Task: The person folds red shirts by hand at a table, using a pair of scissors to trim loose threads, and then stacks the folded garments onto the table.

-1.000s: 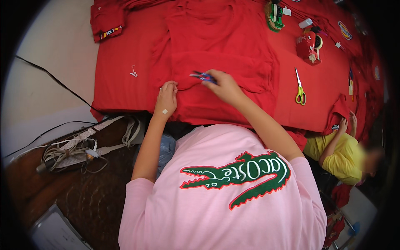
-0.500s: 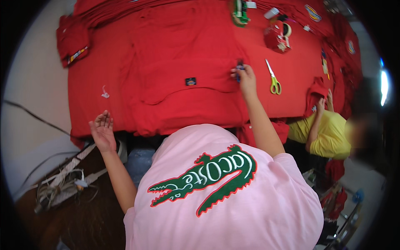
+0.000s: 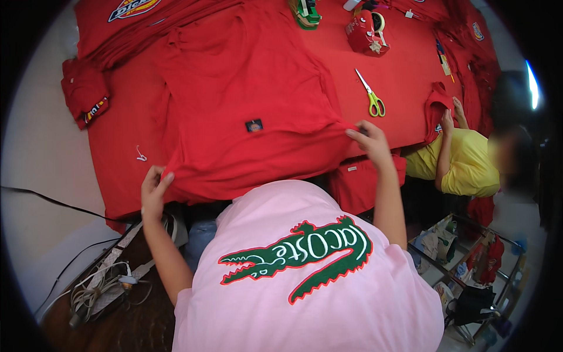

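Note:
A red shirt (image 3: pixel 252 88) lies spread before me, with a small dark label (image 3: pixel 254 125) on it. My left hand (image 3: pixel 155 190) pinches the shirt's near left edge between thumb and fingers. At the right, my right hand (image 3: pixel 369 141) grips the opposite side, drawing the fabric taut in folds between both hands. Something small and dark shows partly within the right hand; its kind is hidden by the fingers. Yellow-green-handled scissors (image 3: pixel 369 94) lie on the red cloth beyond the right hand. Left of the shirt lies a small white scrap (image 3: pixel 141 154).
A red tape dispenser (image 3: pixel 368 38) and a green one (image 3: pixel 305 14) stand at the back. A folded red garment (image 3: pixel 85 94) lies far left. On the right, a person in a yellow shirt (image 3: pixel 469 161) handles red cloth. Cables (image 3: pixel 97 293) lie at lower left.
My left hand, open before, has closed on the shirt's edge. My right hand has come nearer and now grips the shirt's right side. The shirt's folded near part has been pulled out flatter.

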### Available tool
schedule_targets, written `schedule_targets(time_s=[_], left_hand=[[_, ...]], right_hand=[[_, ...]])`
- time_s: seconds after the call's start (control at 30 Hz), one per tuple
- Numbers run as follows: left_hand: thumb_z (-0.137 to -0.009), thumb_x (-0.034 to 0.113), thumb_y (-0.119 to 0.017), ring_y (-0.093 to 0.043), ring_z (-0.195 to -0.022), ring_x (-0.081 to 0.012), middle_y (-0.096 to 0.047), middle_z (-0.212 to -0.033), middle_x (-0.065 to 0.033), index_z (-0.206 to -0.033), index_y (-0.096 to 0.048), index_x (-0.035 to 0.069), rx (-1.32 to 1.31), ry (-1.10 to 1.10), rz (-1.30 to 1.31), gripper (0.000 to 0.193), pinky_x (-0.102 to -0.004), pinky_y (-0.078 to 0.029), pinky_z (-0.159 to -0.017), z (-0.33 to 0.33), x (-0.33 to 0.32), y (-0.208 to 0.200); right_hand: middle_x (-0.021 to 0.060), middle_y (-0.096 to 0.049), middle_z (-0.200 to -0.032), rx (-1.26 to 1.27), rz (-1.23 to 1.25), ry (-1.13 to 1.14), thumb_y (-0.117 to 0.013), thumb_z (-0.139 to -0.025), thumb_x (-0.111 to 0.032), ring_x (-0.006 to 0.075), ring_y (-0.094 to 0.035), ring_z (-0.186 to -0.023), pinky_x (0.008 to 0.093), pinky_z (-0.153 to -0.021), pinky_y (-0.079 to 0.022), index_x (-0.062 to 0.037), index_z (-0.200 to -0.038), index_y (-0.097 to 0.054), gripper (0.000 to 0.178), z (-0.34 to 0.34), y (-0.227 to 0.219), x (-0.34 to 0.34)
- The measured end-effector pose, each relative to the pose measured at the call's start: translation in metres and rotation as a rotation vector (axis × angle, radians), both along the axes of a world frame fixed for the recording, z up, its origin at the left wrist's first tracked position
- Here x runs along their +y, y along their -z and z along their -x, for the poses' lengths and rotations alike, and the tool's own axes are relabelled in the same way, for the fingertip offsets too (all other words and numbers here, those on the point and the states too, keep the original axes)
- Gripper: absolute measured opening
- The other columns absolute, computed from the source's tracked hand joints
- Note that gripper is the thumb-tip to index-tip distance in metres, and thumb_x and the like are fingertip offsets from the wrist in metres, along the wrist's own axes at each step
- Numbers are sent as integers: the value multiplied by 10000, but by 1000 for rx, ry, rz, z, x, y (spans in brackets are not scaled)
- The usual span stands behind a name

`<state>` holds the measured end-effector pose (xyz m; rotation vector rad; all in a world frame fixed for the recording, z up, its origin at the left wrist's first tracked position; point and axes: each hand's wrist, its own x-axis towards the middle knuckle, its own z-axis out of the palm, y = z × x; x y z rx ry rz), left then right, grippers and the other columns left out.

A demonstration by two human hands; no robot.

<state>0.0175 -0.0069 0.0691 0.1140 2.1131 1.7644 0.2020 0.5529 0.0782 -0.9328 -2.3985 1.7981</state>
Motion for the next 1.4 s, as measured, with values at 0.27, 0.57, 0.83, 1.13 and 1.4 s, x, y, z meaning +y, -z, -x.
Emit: schedule_targets(time_s=[0.27,0.57,0.83,1.13,1.4], left_hand=[[-931,124,-673,-561,-884,-133,-563,-919,-7,-1053,-525,84,248,-51,-560,195,-298,-439,-873,43,2,-139],[-981,157,-736,-608,-1188,-171,-657,-1231,-85,-1259,-601,30,579,-169,-92,334,-314,-489,-1047,202,58,-61],[-979,15,-667,-643,-969,-104,-692,-1017,-22,-1129,-663,16,232,-482,129,150,-262,-518,-880,12,-7,87],[-877,138,-830,-571,-754,-81,-646,-858,-3,-1084,-667,-6,75,-499,283,300,-238,-489,-688,-72,20,81],[-901,139,-811,-523,-693,-37,-632,-799,5,-1072,-616,21,-76,-599,73,285,-216,-414,-605,-97,-1,108]], right_hand=[[-52,-586,-703,441,31,119,-771,-946,-173,7,-451,-559,192,-510,-302,-97,-1013,-657,152,48,-132,42],[0,-644,-830,624,-296,-2,-739,-919,-38,78,-645,-824,248,-736,-515,-14,-1209,-658,302,203,-70,40],[142,-705,-1028,133,-431,-562,-737,-855,-17,259,-704,-943,346,-848,-545,-39,-1119,-710,265,62,50,-102],[152,-728,-1017,2,-365,-410,-739,-860,-40,291,-714,-964,368,-874,-540,3,-1096,-705,243,34,68,-74],[75,-655,-1042,131,-477,-184,-719,-893,-9,167,-609,-902,301,-839,-502,3,-1267,-637,383,63,73,-41]])
